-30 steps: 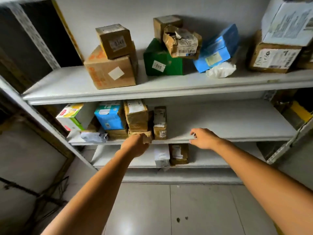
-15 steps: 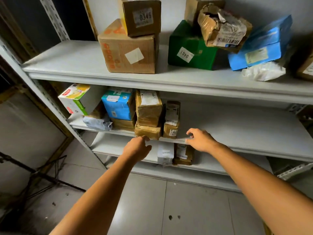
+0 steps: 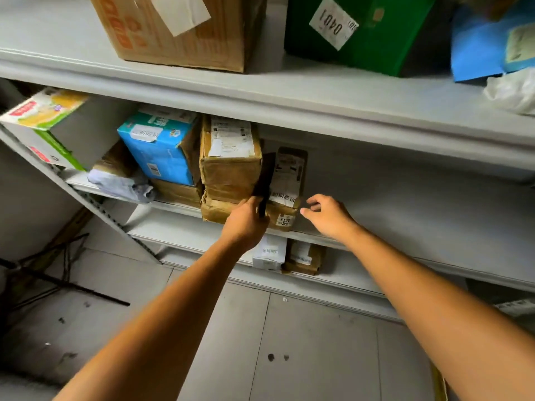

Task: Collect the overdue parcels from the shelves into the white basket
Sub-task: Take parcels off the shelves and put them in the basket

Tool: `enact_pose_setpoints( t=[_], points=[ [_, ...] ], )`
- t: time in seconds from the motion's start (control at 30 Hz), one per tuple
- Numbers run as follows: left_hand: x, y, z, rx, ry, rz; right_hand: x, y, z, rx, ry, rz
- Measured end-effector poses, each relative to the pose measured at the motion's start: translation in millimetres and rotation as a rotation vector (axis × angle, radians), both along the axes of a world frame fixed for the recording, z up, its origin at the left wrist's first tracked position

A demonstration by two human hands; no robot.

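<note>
A narrow brown parcel (image 3: 289, 178) stands at the middle shelf's (image 3: 405, 204) near edge, between the left hand (image 3: 246, 224), curled round a dark flat item (image 3: 267, 175), and the empty, loosely curled right hand (image 3: 328, 217) just right of it

Dark thing (image 3: 266, 180) in left grip (image 3: 246, 224) — unclear

Body in view: two arms, nothing else of the person. Left forearm (image 3: 162, 319) bare from the lower-left frame edge up to the wrist; left hand (image 3: 244, 224) bare, back of the hand facing the camera. Right forearm (image 3: 434, 290) likewise bare from the lower-right edge to the wrist; right hand (image 3: 330, 217) bare, fingers (image 3: 312, 200) uncovered. Both forearms slim, smooth in outline
</note>
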State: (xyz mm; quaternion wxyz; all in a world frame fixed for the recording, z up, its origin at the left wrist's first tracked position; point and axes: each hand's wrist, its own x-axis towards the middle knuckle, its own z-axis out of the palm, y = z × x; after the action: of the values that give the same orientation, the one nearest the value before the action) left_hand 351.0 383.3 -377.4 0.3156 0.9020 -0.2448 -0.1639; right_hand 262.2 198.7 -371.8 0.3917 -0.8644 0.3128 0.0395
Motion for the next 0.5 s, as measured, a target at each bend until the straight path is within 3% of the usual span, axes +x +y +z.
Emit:
enact_pose_setpoints(
  t=[0.23,0.5],
  points=[
    [2.8,-18.8,-14.1,0.030,0.035,0.021,28.0,-14.4,-21.8,0.220,-0.074,-0.037],
    [-9.4,-20.2,-15.7,-0.141,0.143,0.078,10.7,-17.8,-23.3,0.457,-0.117,-0.172]
  ],
)
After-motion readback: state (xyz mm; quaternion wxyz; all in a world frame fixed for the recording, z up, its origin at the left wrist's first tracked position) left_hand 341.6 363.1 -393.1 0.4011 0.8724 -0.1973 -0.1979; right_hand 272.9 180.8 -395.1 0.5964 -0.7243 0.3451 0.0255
